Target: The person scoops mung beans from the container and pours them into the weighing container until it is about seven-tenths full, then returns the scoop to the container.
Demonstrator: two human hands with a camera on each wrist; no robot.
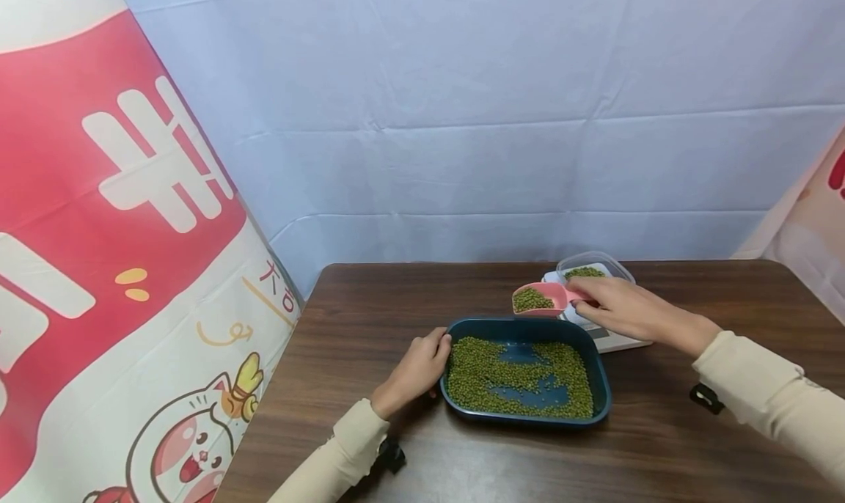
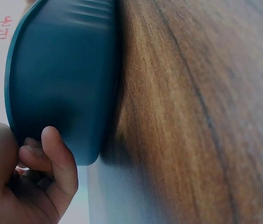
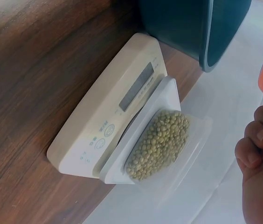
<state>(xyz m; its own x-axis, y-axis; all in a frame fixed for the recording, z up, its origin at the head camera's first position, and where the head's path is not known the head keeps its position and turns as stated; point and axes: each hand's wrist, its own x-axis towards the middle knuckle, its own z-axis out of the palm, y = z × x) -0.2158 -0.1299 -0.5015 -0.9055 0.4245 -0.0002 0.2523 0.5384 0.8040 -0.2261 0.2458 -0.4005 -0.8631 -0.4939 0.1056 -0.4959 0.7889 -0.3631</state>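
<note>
My right hand (image 1: pixel 617 306) grips the handle of a pink scoop (image 1: pixel 557 295) that carries green beans (image 1: pixel 532 299). The scoop is held above the back right rim of a dark blue tray (image 1: pixel 602 386), where more green beans are spread with bare patches between. At the tray's left rim, my left hand (image 1: pixel 416 364) holds the edge, fingers curled against the wall in the left wrist view. Behind the right hand a clear plastic container (image 1: pixel 620 268) with beans sits on a white kitchen scale (image 3: pixel 96 112); the right wrist view shows its beans (image 3: pixel 159 144) plainly.
A brown wooden table (image 1: pixel 370 305) bears everything. A pale cloth backdrop (image 1: pixel 422 173) hangs along the table's far edge. To the left stands a printed red and white banner (image 1: pixel 86 195).
</note>
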